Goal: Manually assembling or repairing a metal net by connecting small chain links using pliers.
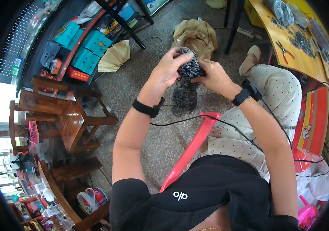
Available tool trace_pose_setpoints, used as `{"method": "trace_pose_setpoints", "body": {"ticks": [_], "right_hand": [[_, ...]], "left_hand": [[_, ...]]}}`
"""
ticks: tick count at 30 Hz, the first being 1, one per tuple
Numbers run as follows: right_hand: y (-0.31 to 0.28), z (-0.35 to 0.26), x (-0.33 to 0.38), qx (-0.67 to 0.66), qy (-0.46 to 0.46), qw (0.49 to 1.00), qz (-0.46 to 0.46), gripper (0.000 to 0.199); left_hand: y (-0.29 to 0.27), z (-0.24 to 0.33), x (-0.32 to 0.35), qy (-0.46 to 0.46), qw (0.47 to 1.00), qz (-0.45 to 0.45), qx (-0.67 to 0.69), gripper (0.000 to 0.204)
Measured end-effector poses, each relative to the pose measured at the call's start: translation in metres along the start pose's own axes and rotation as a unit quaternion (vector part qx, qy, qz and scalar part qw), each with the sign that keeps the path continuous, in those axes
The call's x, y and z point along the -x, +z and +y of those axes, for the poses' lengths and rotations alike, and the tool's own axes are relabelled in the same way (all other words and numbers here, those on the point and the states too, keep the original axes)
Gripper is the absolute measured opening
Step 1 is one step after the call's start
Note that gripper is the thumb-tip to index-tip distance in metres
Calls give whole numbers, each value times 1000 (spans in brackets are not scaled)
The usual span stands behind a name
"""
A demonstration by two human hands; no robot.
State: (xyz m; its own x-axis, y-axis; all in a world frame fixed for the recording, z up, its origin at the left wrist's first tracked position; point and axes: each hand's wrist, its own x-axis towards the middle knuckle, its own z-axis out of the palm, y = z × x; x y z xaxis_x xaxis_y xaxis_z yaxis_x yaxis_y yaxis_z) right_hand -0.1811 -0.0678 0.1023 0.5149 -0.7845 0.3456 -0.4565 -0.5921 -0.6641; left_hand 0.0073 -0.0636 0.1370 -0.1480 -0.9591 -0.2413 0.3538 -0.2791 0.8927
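Two hands share one tangled clump (190, 68) of what looks like fine chain, raised above the speckled floor (145, 161) and near the brown bag (207, 30). The left hand (168, 68) grips its left side, thumb across the top; the right hand (215, 77) pinches its lower right side. The step in hand appears to be handling the clump between the fingers; the next move probably calls for a steady hold with careful fingertips. It looks knotted and rounded, black mixed with silvery grey. Individual links are too small to tell.
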Motion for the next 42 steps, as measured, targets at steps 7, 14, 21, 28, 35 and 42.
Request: {"method": "trace_pose_setpoints", "body": {"ticks": [7, 14, 21, 28, 35, 42], "right_hand": [[-11, 6, 3, -76, 79, 994, 12, 36], [2, 10, 11, -498, 181, 848, 34, 17], [-15, -1, 4, -541, 196, 818, 11, 16], [-37, -14, 0, -581, 288, 761, -9, 9], [-48, -25, -6, -712, 333, 618, 23, 6], [-46, -28, 1, -703, 332, 629, 16, 9]], "left_hand": [[-20, -4, 5, -50, 985, -104, -128, 69], [-28, -23, 12, 60, 947, -190, -251, 80], [-10, -54, 27, 279, 821, -19, -498, 62], [-9, -60, 15, 377, 764, 50, -522, 52], [3, -75, 28, 330, 868, 48, -367, 58], [-11, -101, 24, 322, 812, 99, -477, 39]]}}
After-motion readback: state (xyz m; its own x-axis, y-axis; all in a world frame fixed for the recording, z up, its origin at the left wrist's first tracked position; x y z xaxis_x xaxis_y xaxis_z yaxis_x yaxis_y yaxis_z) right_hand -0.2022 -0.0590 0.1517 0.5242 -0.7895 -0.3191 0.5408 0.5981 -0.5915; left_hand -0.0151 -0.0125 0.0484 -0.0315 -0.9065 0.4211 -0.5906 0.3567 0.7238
